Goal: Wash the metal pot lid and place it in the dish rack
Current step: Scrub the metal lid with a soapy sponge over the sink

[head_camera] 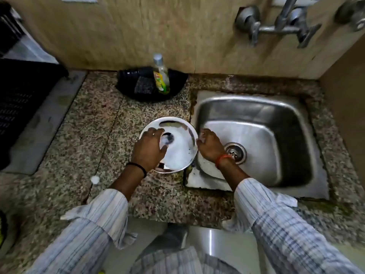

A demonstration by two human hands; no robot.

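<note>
The round metal pot lid point(178, 147) is held above the granite counter, just left of the sink, and is covered in white soap foam. My left hand point(151, 147) lies over its left side with fingers at the dark centre knob. My right hand point(209, 147) grips the lid's right rim over the sink's left edge. The black dish rack point(21, 99) sits at the far left of the counter.
The steel sink point(256, 139) with its drain point(236, 153) lies to the right, under wall taps point(280, 26). A black bowl point(150, 86) holding a scrubber and a dish soap bottle point(161, 76) stands against the wall. A foam blob point(95, 179) lies on the counter.
</note>
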